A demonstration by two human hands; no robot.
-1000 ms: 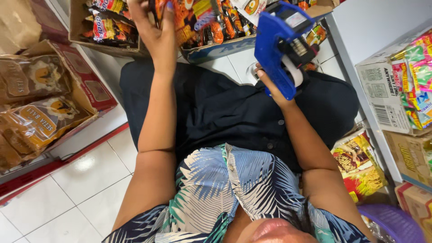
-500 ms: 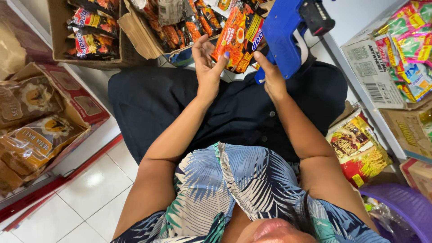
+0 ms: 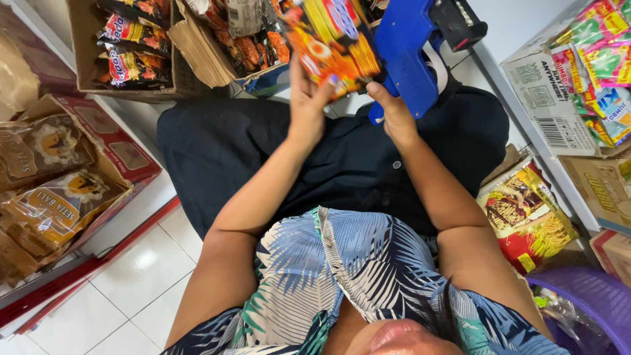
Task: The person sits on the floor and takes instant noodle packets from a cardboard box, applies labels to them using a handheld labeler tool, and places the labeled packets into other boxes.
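Note:
My left hand (image 3: 307, 104) holds an orange and yellow snack packet (image 3: 328, 41) up in front of me, above my dark lap. My right hand (image 3: 396, 113) grips the handle of a blue price-label gun (image 3: 414, 46), whose black head points up and right beside the packet. The gun's front edge touches or overlaps the packet's right side. Both forearms stretch out from my patterned shirt over the dark trousers (image 3: 328, 158).
A cardboard box (image 3: 131, 52) of red and orange snack packets stands ahead on the left. Brown packets (image 3: 52, 197) fill an open carton at far left. Cartons of colourful packets (image 3: 578, 79) stand at right, a red-yellow bag (image 3: 526, 217) and a purple basket (image 3: 585, 302) below.
My left hand has come back from the box with a snack packet and raised it. The blue label gun in my right hand moved up against the packet.

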